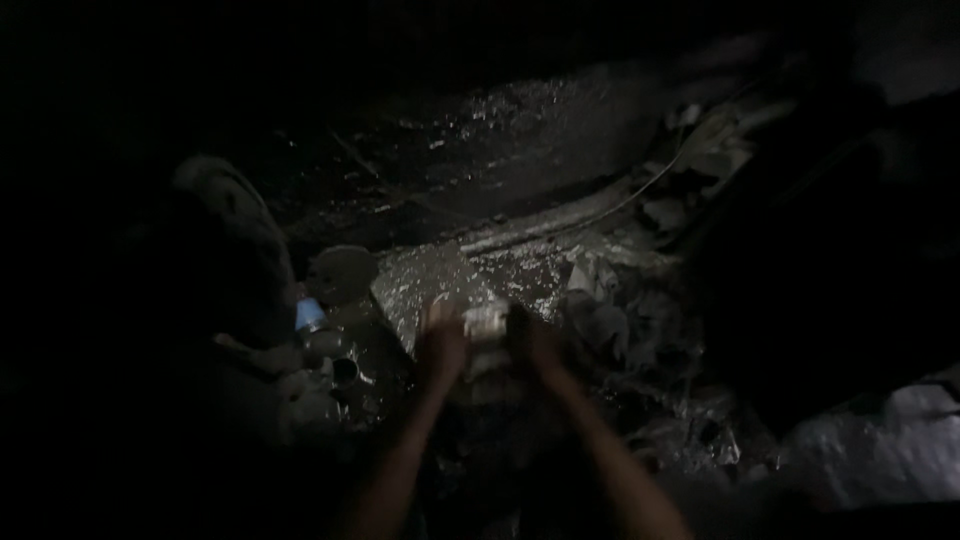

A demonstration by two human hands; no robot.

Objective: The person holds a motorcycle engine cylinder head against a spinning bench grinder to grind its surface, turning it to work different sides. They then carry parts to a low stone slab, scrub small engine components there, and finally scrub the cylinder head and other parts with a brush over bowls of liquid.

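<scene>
The scene is very dark. Both my forearms reach up from the bottom middle. My left hand (pixel 441 340) and my right hand (pixel 533 342) close from either side on a small pale wet lump (pixel 486 325), perhaps cloth or a block; what it is cannot be told. It is held over a wet, glistening flat slab (pixel 425 280). Motion blur smears the fingers.
A small blue-and-white container (pixel 309 315) and a round dark cup (pixel 345 372) sit left of the slab. A round dark stone or lid (pixel 341 272) lies behind them. Crumpled debris (pixel 610 320) piles to the right, a pale sheet (pixel 880 450) at lower right.
</scene>
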